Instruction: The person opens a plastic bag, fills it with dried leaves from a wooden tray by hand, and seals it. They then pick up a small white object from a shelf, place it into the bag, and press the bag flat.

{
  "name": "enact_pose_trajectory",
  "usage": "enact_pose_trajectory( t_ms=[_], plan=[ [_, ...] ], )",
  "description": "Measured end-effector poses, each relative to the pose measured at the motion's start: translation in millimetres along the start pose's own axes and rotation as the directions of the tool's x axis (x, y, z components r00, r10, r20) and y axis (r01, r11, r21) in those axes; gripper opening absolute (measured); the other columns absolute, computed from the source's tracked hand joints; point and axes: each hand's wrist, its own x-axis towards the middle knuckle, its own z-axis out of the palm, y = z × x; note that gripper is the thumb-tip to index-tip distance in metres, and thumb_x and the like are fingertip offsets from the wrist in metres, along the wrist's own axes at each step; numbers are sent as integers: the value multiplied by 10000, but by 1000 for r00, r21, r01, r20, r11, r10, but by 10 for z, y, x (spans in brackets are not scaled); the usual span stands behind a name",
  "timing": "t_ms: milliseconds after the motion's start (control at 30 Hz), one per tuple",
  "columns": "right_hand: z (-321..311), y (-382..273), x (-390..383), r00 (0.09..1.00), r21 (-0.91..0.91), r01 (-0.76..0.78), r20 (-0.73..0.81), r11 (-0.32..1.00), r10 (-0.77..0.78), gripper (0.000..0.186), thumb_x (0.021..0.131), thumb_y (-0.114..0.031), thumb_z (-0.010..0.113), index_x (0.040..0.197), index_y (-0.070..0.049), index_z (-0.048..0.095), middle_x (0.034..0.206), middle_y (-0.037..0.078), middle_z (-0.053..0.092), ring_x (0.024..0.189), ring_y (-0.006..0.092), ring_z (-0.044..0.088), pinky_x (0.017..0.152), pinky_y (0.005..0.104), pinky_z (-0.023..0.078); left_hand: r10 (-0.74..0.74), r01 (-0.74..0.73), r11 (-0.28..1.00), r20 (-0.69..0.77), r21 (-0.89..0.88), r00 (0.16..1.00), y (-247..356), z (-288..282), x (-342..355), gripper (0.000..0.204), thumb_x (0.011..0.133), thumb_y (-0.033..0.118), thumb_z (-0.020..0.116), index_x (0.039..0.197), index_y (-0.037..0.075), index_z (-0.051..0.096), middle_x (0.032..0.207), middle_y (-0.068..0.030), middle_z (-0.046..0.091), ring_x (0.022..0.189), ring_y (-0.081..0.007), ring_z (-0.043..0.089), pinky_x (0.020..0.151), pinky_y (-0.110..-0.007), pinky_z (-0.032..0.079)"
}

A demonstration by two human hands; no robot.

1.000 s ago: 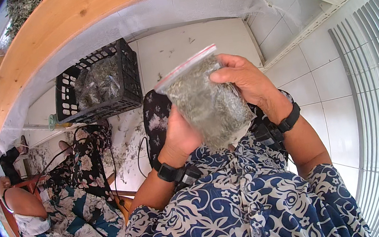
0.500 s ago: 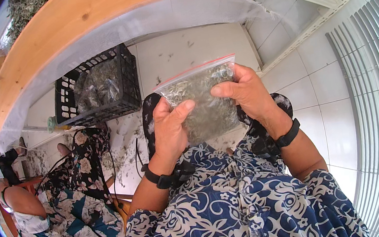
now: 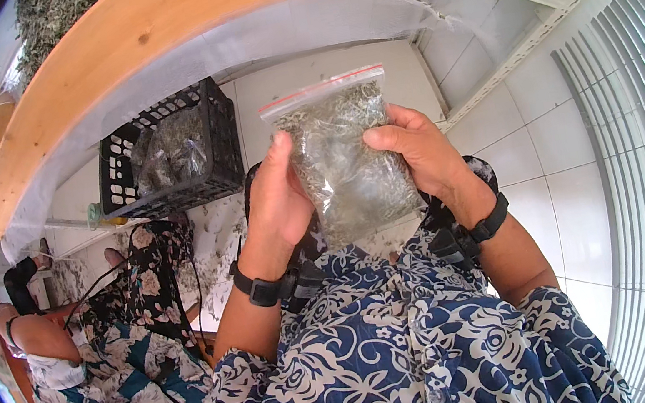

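Between both hands, above my lap, stands a clear zip bag [image 3: 355,167] with a red strip along its upper edge, filled with grey-green dried leaf bits. My right hand [image 3: 420,152] grips its right side, thumb on the front and the other fingers mostly hidden behind. At the left side my left hand [image 3: 278,196] holds the bag, its thumb raised along the edge; its other fingers are largely hidden. The plastic looks creased and shiny on the front. Whether the zip is closed cannot be made out.
A black plastic crate [image 3: 224,137] with filled clear bags stands ahead to the left. A wooden board [image 3: 145,40] crosses overhead with dried leaves heaped beyond it. Another person in floral clothes [image 3: 115,386] sits at my left. A slatted grille [image 3: 643,150] is at the right.
My left thumb has come off the bag's front and now points up at its edge. The bag is more upright and slightly higher, its front facing me more fully.
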Motion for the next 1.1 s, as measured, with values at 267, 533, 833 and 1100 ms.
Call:
enact_pose_trajectory(
  t_ms=[267, 533, 833, 1100],
  plan=[
    [-72, 23, 15, 1000, -13, 13, -20, 1000, -13, 429, 850, -117, 707, 1235, 16, 570, 1110, 79, 656, 955, 149, 635, 864, 295, 521, -30, 28, 944, 0, 329, 1000, -128, -49, -66, 532, 785, -5, 730, 1268, 1, 508, 1163, -109, 634, 1020, -208, 629, 925, -343, 501],
    [-121, 116, -14, 998, -149, 15, 55, 989, -7, 507, 808, -120, 755, 1246, 29, 549, 1121, 73, 641, 963, 144, 614, 874, 290, 500, 42, -41, 960, 3, 276, 999, -172, -127, -55, 477, 770, -41, 722, 1208, -21, 534, 1101, -127, 660, 956, -214, 660, 852, -342, 549],
    [-133, 184, 30, 997, -266, 58, 60, 962, -44, 498, 811, -121, 750, 1240, 31, 551, 1134, 66, 634, 993, 139, 599, 896, 295, 486, 102, -107, 943, 31, 317, 994, -228, -207, -34, 517, 750, -32, 738, 1222, -23, 528, 1127, -101, 648, 965, -195, 648, 864, -327, 535],
    [-150, 288, 41, 996, -288, 92, 46, 953, -82, 503, 818, -109, 732, 1261, 26, 535, 1141, 59, 631, 994, 134, 594, 897, 287, 482, 79, -70, 946, -16, 315, 997, -213, -208, -78, 501, 757, -27, 734, 1218, -23, 538, 1126, -99, 650, 967, -193, 646, 866, -320, 529]
  ],
)
